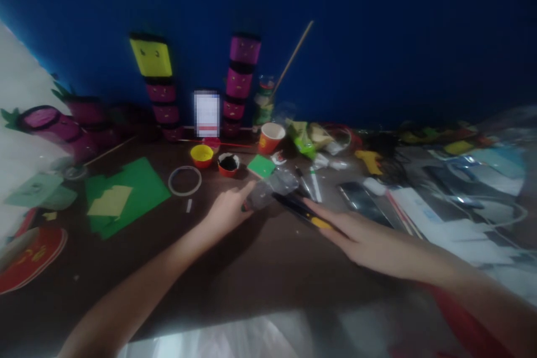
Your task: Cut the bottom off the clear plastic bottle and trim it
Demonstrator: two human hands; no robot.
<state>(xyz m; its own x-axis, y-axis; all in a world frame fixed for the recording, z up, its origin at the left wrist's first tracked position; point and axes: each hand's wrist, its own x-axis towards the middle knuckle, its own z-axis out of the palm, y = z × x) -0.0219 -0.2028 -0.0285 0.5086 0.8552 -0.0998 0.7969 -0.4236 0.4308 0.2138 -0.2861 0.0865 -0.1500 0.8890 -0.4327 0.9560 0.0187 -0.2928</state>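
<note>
Clear plastic piece in hand; black-and-yellow tool alongside; no completed cut discernible.
Left hand: fingers closed on the piece's left end, above the table. Right hand: fingers closed around the tool's handle, tip near the piece; contact cannot be confirmed. Banded purple figure stands assembled at far centre.

The bottle looks like clear, glossy plastic; the green sheet, matt paper.

A deep blue wall rises behind a dark brown table; pale white wall shows at far left, and the light is dim.
</note>
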